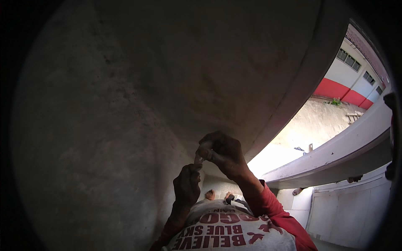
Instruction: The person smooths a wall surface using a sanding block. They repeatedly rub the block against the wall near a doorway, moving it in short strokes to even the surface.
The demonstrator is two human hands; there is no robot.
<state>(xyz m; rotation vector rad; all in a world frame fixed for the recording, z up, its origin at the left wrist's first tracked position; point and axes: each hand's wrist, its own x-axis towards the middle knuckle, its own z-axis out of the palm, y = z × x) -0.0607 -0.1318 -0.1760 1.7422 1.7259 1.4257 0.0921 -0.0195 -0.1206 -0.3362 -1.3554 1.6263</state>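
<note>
Close in front of my chest, both hands are raised and nearly touching. My left hand [187,186] is closed, its fingertips pinching the lower end of a small pale strip-like piece [197,160]. Just above and to the right, my right hand [225,154] is bent over with thumb and fingers closed on the upper end of that piece. Shadow and the fingers hide most of it, so I cannot tell its kind.
A grey plastered wall [92,138] fills the left, meeting a darker wall [217,62] ahead. At right, a pale ledge [326,163] borders a bright opening onto a yard and a building with a red band [331,88]. White panels [347,213] stand lower right.
</note>
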